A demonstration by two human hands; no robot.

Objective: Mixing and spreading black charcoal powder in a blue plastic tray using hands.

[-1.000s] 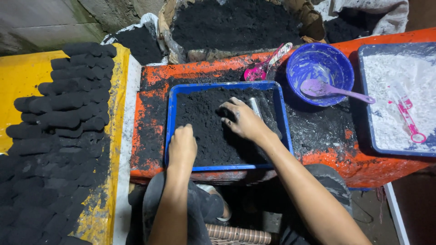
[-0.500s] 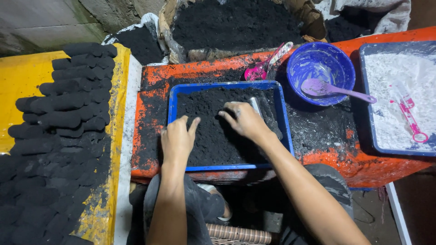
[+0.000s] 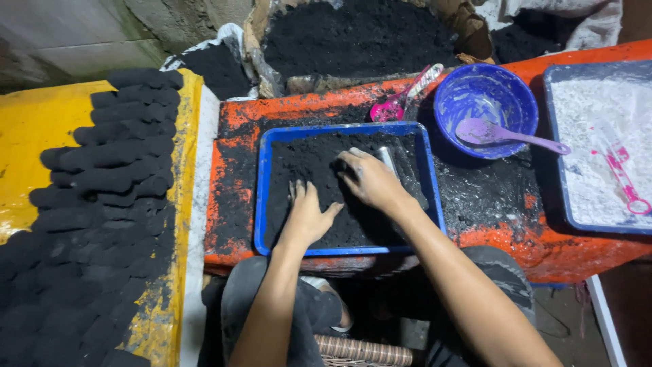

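Partly hidden, the metal tube [image 3: 387,160] is apparently lying under the curled right hand [image 3: 370,180]; grip unclear. The left hand [image 3: 307,216] is pressing flat, fingers spread, on gritty black powder [image 3: 309,160].

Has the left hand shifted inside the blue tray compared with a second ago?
Yes. The left hand has moved rightward, away from the blue tray's left rim, and now lies flat with fingers spread on the black powder.

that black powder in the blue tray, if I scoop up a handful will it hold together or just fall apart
The black powder looks loose and crumbly, so a handful would probably spill between the fingers. It likely smears too: the right hand and orange table are dusted black. The pressed black logs nearby suggest it holds shape once compacted.
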